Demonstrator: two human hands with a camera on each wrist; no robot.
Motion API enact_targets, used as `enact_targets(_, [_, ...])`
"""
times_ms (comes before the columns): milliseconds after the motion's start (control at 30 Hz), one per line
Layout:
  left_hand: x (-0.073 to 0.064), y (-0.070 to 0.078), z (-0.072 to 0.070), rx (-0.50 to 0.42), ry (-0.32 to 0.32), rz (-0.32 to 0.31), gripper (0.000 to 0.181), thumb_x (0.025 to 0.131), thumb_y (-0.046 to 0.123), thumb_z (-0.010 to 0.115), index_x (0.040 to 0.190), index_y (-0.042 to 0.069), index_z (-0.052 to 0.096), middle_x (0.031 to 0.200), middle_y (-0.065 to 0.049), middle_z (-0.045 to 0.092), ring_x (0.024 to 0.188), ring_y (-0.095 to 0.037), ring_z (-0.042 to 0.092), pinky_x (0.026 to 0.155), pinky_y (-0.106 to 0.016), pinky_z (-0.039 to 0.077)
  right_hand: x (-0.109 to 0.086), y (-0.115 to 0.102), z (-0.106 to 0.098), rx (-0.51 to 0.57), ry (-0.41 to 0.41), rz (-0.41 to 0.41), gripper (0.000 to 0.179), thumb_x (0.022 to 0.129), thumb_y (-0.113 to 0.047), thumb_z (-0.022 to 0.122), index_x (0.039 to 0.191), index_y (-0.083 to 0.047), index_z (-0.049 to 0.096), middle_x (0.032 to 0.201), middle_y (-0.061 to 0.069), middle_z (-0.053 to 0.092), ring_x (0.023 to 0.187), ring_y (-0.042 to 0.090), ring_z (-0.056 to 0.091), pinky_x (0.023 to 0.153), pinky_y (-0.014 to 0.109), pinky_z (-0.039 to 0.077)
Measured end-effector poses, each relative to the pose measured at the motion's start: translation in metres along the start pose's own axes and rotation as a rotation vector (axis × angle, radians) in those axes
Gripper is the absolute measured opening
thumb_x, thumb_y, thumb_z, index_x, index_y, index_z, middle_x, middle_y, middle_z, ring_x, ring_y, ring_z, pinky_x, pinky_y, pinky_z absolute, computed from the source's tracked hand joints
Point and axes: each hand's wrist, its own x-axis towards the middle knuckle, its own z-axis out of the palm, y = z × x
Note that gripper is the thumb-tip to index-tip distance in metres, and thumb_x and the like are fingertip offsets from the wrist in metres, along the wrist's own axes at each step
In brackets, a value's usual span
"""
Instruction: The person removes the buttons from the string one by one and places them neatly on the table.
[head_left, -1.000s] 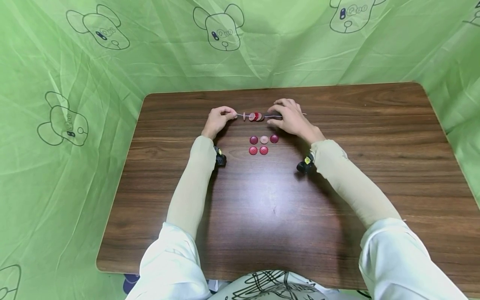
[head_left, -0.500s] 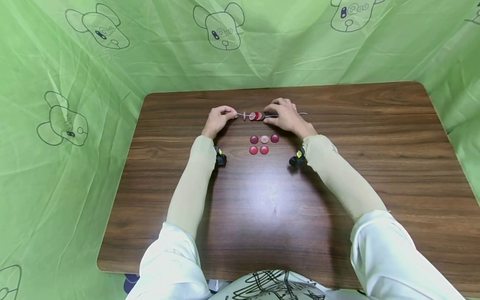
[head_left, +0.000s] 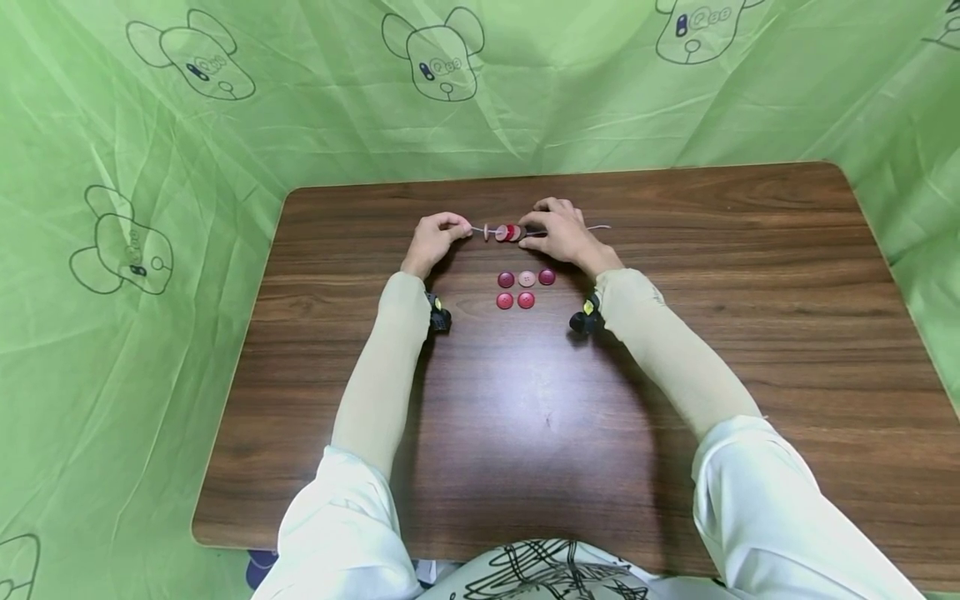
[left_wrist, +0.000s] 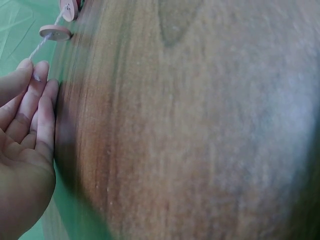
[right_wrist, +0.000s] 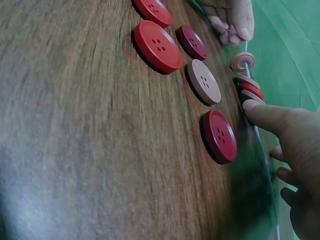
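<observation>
My left hand (head_left: 433,240) pinches one end of a thin pale string (left_wrist: 40,47) between thumb and fingers. Threaded on that string, one pinkish button (left_wrist: 55,33) sits near my left fingertips. A little further right is a close stack of pink, red and dark buttons (head_left: 507,233). My right hand (head_left: 562,232) holds the right end of this stack, with its thumb (right_wrist: 257,110) against the nearest button. Beyond that hand, the string's free tail (head_left: 600,227) lies to the right.
Nearer my body, loose buttons lie flat in two rows: two dark red ones, a pale pink button (head_left: 527,278) between them, and two bright red buttons (right_wrist: 157,46). The wooden table (head_left: 360,333) meets a green printed curtain (head_left: 337,125) behind and at the sides.
My right hand has slid left along the string up to the button stack, baring more tail behind it. The left hand keeps its hold, and the loose buttons stay put.
</observation>
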Motion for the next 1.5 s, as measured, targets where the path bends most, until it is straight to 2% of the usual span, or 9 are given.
enact_targets(533, [-0.001, 0.000, 0.000, -0.003, 0.002, -0.018, 0.013, 0.088, 0.026, 0.070, 0.092, 0.014, 0.071, 0.098, 0.001, 0.069, 0.094, -0.010, 0.055, 0.089, -0.027, 0.039, -0.001, -0.002, 0.003, 0.016, 0.040, -0.006, 0.037, 0.087, -0.038, 0.069, 0.120, -0.021, 0.064, 0.142, 0.014, 0.042, 0.129, 0.037, 0.033, 0.104, 0.052, 0.022])
enact_targets(1500, [0.000, 0.000, 0.001, 0.011, 0.013, -0.006, 0.015, 0.088, 0.027, 0.070, 0.092, 0.013, 0.071, 0.097, 0.001, 0.069, 0.094, -0.010, 0.055, 0.088, -0.025, 0.039, -0.019, 0.017, -0.007, 0.038, 0.098, 0.031, 0.036, 0.086, -0.037, 0.070, 0.116, -0.018, 0.065, 0.138, 0.013, 0.046, 0.131, 0.036, 0.032, 0.103, 0.053, 0.022])
